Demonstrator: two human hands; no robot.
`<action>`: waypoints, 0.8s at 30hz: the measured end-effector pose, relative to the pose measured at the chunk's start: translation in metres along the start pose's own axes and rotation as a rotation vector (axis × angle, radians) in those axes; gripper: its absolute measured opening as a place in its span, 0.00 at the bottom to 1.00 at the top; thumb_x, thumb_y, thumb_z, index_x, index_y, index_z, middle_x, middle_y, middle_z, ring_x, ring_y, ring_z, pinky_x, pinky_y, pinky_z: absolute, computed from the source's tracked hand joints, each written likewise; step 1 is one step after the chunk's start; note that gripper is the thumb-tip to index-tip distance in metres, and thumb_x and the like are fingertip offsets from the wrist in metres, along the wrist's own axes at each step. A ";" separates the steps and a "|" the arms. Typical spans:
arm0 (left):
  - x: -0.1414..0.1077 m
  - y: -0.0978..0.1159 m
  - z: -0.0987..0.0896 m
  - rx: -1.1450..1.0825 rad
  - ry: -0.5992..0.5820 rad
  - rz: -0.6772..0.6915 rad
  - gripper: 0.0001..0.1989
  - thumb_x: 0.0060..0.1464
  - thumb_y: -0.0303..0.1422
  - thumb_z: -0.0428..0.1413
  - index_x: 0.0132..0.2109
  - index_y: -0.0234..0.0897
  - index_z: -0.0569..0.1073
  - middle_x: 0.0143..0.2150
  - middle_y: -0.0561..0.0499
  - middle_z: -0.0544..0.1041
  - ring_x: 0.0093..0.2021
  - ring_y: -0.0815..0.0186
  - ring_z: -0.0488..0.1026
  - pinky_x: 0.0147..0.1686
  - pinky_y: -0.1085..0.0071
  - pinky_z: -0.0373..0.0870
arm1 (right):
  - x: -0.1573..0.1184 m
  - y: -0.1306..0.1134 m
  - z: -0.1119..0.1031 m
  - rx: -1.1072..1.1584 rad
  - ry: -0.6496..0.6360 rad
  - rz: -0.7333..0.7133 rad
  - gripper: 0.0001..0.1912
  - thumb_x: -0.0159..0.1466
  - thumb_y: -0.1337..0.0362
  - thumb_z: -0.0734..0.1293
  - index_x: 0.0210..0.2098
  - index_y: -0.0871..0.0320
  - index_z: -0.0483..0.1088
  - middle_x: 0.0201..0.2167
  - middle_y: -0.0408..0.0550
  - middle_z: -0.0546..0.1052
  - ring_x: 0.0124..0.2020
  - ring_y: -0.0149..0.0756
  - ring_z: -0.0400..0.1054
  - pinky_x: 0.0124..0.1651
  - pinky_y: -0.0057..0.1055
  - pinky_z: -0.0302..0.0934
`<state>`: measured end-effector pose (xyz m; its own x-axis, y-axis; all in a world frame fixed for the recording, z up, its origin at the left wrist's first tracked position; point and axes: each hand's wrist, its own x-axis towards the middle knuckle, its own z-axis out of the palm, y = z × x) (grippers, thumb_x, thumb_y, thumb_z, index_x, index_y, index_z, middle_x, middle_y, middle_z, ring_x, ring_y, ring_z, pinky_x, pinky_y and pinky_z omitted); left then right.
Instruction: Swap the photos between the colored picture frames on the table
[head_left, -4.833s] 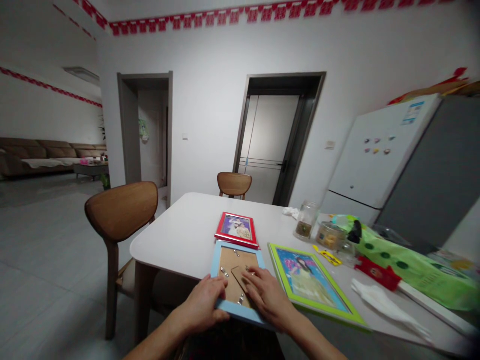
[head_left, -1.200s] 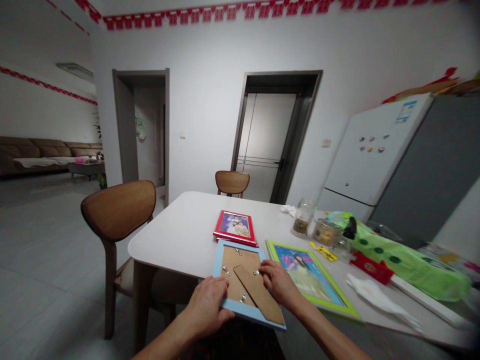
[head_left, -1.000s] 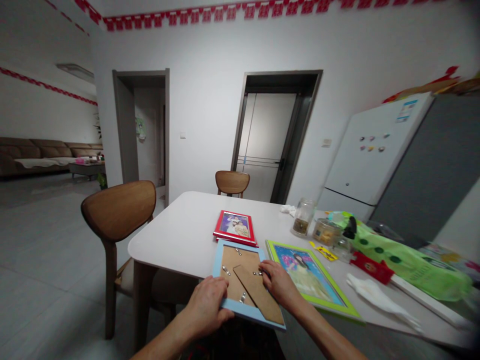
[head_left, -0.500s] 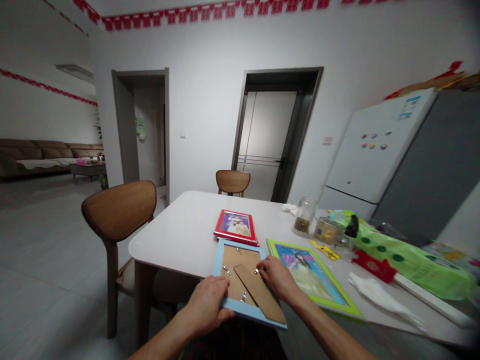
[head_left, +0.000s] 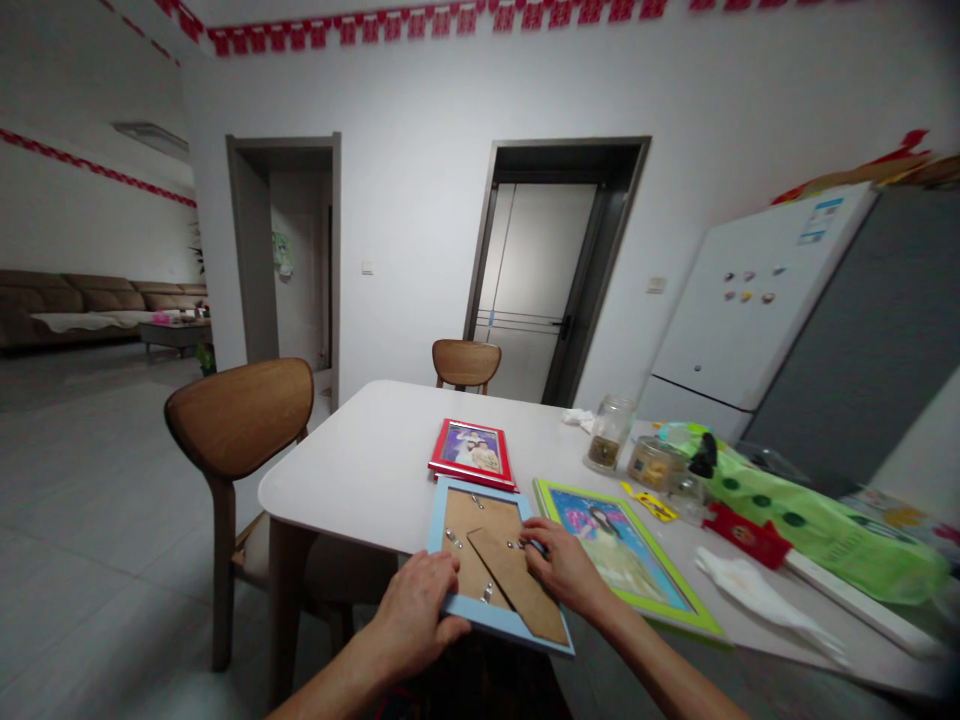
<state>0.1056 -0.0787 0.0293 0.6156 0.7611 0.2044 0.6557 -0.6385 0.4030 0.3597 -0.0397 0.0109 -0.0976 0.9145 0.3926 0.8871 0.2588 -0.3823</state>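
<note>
A light blue picture frame (head_left: pixel 495 619) lies face down at the table's near edge. Its brown backing board (head_left: pixel 459 522) faces up, with a slanted stand leg (head_left: pixel 517 590) and several small metal clips around it. My left hand (head_left: pixel 421 598) grips the frame's near left side, thumb at the lower edge and fingers over the top. At the right side, my right hand (head_left: pixel 564 562) has curled fingers pinched at a metal clip (head_left: pixel 515 545); the fingertips partly cover it. A red picture frame (head_left: pixel 442 473) touches the far edge, and a green picture frame (head_left: pixel 679 562) lies to the right.
On the white table (head_left: pixel 360 460) stand a glass jar (head_left: pixel 610 435) and a low container (head_left: pixel 655 462). Farther right are a green bag (head_left: pixel 817 530), a red item (head_left: pixel 746 535) and a crumpled tissue (head_left: pixel 765 600). A wooden chair (head_left: pixel 244 415) stands at left.
My right hand's fingers have shifted slightly to the right around the clip, which shows more now. My left hand and the blue frame stay in place.
</note>
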 end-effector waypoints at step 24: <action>0.000 0.000 0.002 -0.044 0.025 0.042 0.12 0.46 0.34 0.55 0.39 0.40 0.63 0.48 0.52 0.67 0.49 0.64 0.61 0.55 0.66 0.46 | 0.020 -0.089 0.031 -0.115 -0.222 -0.263 0.14 0.57 0.67 0.57 0.20 0.58 0.71 0.25 0.46 0.71 0.33 0.31 0.62 0.37 0.25 0.52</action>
<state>0.1064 -0.0785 0.0271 0.6308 0.7366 0.2439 0.6092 -0.6648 0.4323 0.2645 -0.0346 0.0270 -0.4135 0.8698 0.2690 0.8623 0.4690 -0.1910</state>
